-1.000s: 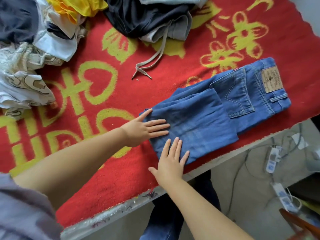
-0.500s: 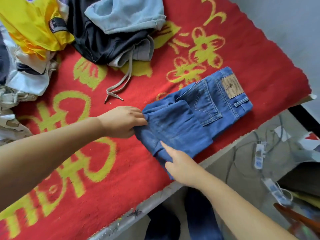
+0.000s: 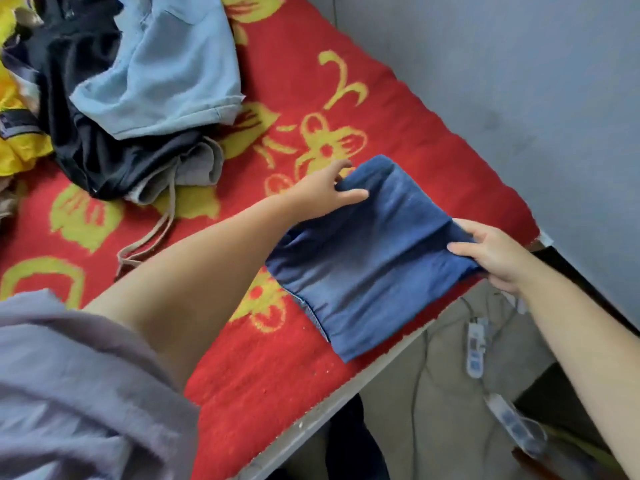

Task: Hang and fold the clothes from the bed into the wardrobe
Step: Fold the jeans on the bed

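Note:
A pair of blue jeans [image 3: 367, 258], folded into a compact rectangle, lies on the red and yellow bed cover [image 3: 304, 109] near the bed's right front edge. My left hand [image 3: 325, 192] pinches the folded jeans at their far left corner. My right hand [image 3: 491, 254] grips the right edge of the jeans, thumb on top and fingers underneath. The waistband and leather patch are hidden under the fold. The wardrobe is out of view.
A pile of unfolded clothes lies at the back left: a light blue garment [image 3: 162, 64], a black one [image 3: 104, 143], grey shorts with a drawstring [image 3: 187, 171], something yellow [image 3: 14, 133]. Grey wall [image 3: 519, 81] on the right. Power strips and cables [image 3: 476, 344] lie on the floor below.
Both hands went from smoothing the jeans flat to gripping the leg end and folding it over the waist. The jeans are now a shorter rectangle, and the camera has swung right.

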Demonstrator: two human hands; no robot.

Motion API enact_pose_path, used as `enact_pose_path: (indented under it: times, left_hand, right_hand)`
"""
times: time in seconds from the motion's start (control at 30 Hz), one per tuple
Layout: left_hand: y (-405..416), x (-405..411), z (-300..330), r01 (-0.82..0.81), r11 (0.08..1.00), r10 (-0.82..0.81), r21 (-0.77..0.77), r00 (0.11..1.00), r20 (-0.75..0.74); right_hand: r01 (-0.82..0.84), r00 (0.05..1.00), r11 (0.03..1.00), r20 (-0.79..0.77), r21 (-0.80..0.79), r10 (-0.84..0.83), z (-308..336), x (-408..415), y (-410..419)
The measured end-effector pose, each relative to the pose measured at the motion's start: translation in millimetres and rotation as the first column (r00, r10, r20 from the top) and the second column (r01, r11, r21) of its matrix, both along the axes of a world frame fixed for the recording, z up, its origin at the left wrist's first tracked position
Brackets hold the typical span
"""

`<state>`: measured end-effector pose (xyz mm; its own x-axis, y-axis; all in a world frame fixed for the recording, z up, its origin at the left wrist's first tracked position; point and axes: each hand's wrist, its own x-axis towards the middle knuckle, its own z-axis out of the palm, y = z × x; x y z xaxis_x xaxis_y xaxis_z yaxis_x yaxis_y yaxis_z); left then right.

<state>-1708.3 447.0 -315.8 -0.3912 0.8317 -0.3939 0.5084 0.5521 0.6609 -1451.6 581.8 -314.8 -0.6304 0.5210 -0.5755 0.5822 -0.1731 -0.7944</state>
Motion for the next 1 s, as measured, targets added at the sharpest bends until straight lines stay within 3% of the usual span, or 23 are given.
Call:
enact_pose_path:
  times: [0.03,0.1,0.17,0.23,0.27,0.3,0.37,0.47,0.57,0.7,0.8,0.87,1.0]
  left_hand:
    - [-1.9,0.9,-10.3,0.041,0.999,-0.044,-0.027,0.989,-0.143]
    - [-16.8,4.8,-19.5,0.085,0.996,-0.079,-0.005,0.895,-0.439]
    - [-41.8,10.8,-25.0,0.141,0.979,-0.018,0.147,0.779,-0.627]
    - [-69.4,17.1,-33.4,0.17,0.97,0.004,0.173,0.703,-0.711]
    - [-80.7,18.9,-38.3,0.127,0.987,-0.023,0.094,0.705,-0.709]
    - [-88.2,18.7,-43.6,0.046,0.999,-0.042,-0.012,0.735,-0.677]
    - [-87.5,10.8,-52.7,-0.11,0.981,0.001,-0.157,0.824,-0.567]
    - [-71.7,-11.9,-71.8,-0.173,0.968,0.074,-0.183,0.889,-0.452]
    - [-67.0,-21.5,-99.4,-0.242,0.959,0.174,-0.15,0.914,-0.365]
    - [-74.0,-11.4,-104.9,-0.508,0.85,0.41,-0.139,0.804,-0.431]
    - [-84.6,-13.6,-95.3,-0.451,0.863,0.355,-0.228,0.862,-0.361]
    - [-98.0,-9.7,-88.3,-0.411,0.863,0.32,-0.295,0.895,-0.311]
    - [-140.0,37.1,-86.6,-0.454,0.815,0.415,-0.359,0.891,-0.186]
  right_hand:
    - [0.026,0.998,0.997,0.056,0.071,-0.03,-14.1,-0.1,1.7]
    - [0.064,0.967,0.93,0.207,0.362,-0.148,-32.2,-2.6,-1.7]
    - [0.087,0.94,0.744,0.193,0.662,-0.282,-33.2,-5.5,-20.9]
    - [0.093,0.992,0.588,-0.022,0.804,-0.127,-26.4,-9.7,-65.2]
    - [0.012,0.998,0.528,-0.04,0.849,0.042,-25.3,-12.9,-93.3]
    - [-0.138,0.977,0.459,0.044,0.878,0.21,-28.7,-15.4,-121.6]
    - [-0.483,0.86,0.381,0.347,0.788,0.374,-41.2,-21.5,-162.4]
    - [-0.652,0.75,0.486,0.59,0.581,0.3,-78.7,-23.4,-162.7]
    - [-0.672,0.721,0.501,0.637,0.546,0.273,-100.1,-16.8,-148.9]
    - [-0.719,0.667,0.48,0.694,0.503,0.271,-80.5,-27.7,-150.2]
    - [-0.683,0.681,0.53,0.701,0.503,0.213,-54.0,-46.7,-171.6]
    - [-0.674,0.713,0.531,0.642,0.514,0.283,-42.6,-53.6,-196.5]
    - [-0.724,0.673,0.497,0.647,0.478,0.359,-48.7,-41.4,-219.0]
